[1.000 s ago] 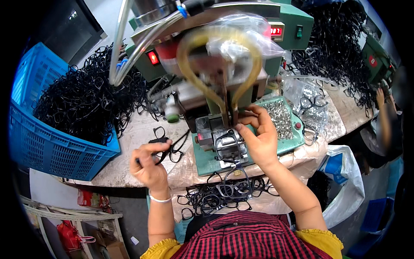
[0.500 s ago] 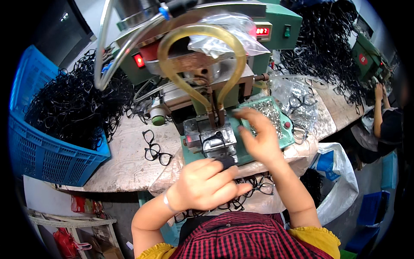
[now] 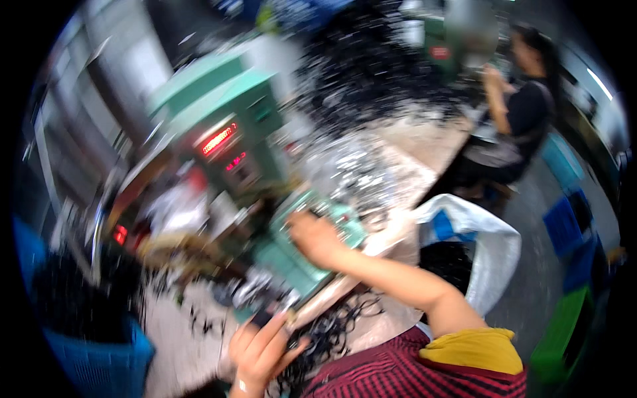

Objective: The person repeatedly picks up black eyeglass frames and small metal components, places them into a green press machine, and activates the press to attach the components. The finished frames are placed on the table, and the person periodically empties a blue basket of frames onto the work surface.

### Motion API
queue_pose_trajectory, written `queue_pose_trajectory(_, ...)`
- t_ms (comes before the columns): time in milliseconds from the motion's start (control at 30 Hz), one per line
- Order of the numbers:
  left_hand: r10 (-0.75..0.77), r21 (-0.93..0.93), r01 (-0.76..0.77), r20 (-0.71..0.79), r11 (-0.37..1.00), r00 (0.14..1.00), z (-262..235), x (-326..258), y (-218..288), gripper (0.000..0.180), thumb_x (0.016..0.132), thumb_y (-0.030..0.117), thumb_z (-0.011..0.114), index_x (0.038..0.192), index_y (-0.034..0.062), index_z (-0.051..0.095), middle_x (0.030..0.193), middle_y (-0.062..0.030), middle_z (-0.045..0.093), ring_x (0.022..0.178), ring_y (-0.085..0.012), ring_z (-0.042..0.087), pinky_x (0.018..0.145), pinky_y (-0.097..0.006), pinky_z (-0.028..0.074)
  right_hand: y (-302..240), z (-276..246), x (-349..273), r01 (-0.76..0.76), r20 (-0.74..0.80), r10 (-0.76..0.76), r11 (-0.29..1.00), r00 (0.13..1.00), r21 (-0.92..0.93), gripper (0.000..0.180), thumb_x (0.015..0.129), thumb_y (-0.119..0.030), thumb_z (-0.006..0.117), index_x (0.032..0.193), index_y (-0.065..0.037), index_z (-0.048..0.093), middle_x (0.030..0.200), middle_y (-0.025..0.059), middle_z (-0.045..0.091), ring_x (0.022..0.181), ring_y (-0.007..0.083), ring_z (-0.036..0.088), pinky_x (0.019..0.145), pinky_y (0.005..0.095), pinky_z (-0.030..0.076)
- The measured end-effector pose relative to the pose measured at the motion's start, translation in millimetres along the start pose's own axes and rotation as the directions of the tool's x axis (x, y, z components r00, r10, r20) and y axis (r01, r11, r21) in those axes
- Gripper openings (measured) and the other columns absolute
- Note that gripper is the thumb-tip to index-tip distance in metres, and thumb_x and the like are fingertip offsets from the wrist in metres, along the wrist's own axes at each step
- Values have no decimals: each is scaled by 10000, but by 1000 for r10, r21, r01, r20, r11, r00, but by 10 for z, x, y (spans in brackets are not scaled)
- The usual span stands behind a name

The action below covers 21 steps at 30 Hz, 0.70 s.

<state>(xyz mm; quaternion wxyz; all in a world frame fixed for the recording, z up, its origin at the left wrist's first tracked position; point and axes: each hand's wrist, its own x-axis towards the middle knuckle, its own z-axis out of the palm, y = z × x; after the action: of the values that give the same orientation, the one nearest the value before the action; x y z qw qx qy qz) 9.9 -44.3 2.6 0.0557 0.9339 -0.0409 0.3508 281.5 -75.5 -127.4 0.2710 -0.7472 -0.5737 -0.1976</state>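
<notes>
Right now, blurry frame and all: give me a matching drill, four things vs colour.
Things:
1. machine housing
2. crate at the lower left
3. big open sack right of the bench
4. display digits on the machine

Colours:
a. white
b. red
c. green
d. blue

Pairs: 1-c, 2-d, 3-a, 4-b.

For context: the right hand rests at the machine's green base plate; the left hand is low by the bench edge, and blur hides whether it holds anything.
</notes>
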Motion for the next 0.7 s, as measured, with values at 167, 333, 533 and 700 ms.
queue_pose_trajectory(167,-275,553,577,-535,601,799,-368,-782,-807,222,947,206,668,967,-12,702,1083,-128,688,1061,-329,626,938,-451,450,71,-468,-64,-155,-196,230,928,953,338,122,809,-129,641,920,-77,646,881,103,631,911,322,603,774,444,486)
queue_pose_trajectory(333,-864,248,877,-200,411,462,-209,-2299,-2636,175,716,134,784,740,14,660,719,-111,619,669,-231,544,636,-387,459,-197,-367,114,-199,-191,314,866,930,458,106,803,-119,636,897,-71,647,857,117,646,893,329,610,796,440,498)
queue_pose_trajectory(533,-899,-164,884,-66,439,434,318,-2452,-3032,274,786,105,693,595,-2,528,539,-35,532,480,-111,462,455,-312,363,-141,-333,64,-287,-147,424,792,894,539,106,818,-89,615,908,-66,665,916,136,672,920,352,619,820,454,495)
queue_pose_trajectory(700,-923,-740,650,108,173,369,-614,-1644,-2394,205,966,193,584,829,54,519,672,-58,583,516,-135,554,432,-255,401,-129,-407,17,-285,-256,412,863,874,418,149,800,-60,626,936,-66,690,916,124,678,913,344,627,836,441,502)
